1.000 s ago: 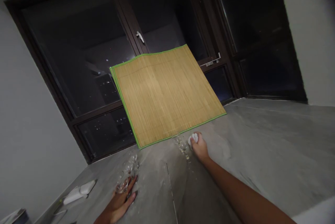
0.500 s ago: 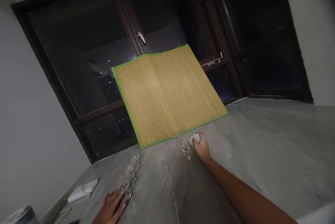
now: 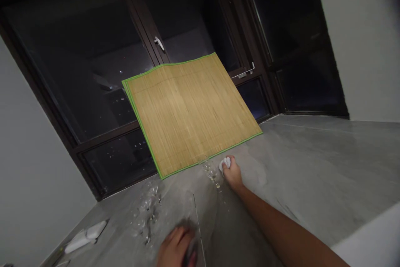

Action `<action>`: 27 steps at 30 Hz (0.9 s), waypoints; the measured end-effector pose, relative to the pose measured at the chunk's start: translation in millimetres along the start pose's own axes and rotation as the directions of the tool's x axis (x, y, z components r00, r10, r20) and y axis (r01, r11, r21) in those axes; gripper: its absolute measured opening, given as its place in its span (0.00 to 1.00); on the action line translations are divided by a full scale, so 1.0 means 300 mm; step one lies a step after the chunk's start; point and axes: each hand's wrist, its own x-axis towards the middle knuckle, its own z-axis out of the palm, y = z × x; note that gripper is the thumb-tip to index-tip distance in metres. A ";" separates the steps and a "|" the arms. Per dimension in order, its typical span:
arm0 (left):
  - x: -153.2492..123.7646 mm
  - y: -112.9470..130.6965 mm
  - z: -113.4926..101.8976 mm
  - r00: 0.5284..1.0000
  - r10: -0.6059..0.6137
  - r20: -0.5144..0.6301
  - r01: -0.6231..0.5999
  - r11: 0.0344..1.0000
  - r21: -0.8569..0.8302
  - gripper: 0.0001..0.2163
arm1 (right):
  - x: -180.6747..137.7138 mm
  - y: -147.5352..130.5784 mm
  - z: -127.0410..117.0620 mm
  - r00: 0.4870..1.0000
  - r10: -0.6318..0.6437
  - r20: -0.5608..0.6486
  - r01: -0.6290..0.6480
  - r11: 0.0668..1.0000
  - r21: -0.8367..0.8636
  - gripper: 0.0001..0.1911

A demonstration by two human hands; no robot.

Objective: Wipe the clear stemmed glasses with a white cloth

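Note:
My right hand (image 3: 233, 174) is closed on a small white crumpled wad (image 3: 224, 163), tissue or cloth. Just left of it are small stemmed glasses (image 3: 212, 173), clear and partly see-through, near the front edge of the bamboo mat (image 3: 193, 113). Low in the view, my left hand (image 3: 176, 247) hovers or rests over the grey surface, smeared by motion. Its fingers look bent downward, and whatever lies beneath them is hidden. Several more clear glasses (image 3: 146, 213) form a row on the left, apart from that hand.
The green-edged mat leans upright against the dark window frame (image 3: 140, 21). On the left of the grey stone surface (image 3: 296, 167) lies a white packet-like object (image 3: 86, 237). A thin dark seam runs down the surface between my hands. A white wall (image 3: 31, 142) borders the left side.
My left hand has left the row of glasses and moved right, toward the seam. The right hand keeps the white wad beside the glasses. The whole view has shifted slightly.

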 end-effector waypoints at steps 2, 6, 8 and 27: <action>0.188 0.113 0.023 0.988 -0.139 0.074 0.144 0.987 -0.077 0.27 | -0.003 -0.004 -0.003 1.000 -0.008 0.003 0.008 1.000 0.000 0.21; 0.472 0.202 0.050 0.951 -0.294 0.101 0.306 0.941 -0.148 0.37 | -0.003 0.002 -0.004 0.999 -0.041 0.007 0.041 0.999 -0.007 0.21; 0.553 0.195 0.070 0.946 -0.304 0.115 0.321 0.930 -0.180 0.36 | -0.001 0.006 -0.002 0.999 -0.050 0.002 0.050 0.999 -0.008 0.20; 0.621 0.174 0.150 0.944 -0.211 0.256 0.266 0.942 -0.205 0.28 | 0.018 0.026 -0.004 0.999 -0.014 -0.041 0.013 1.000 -0.008 0.20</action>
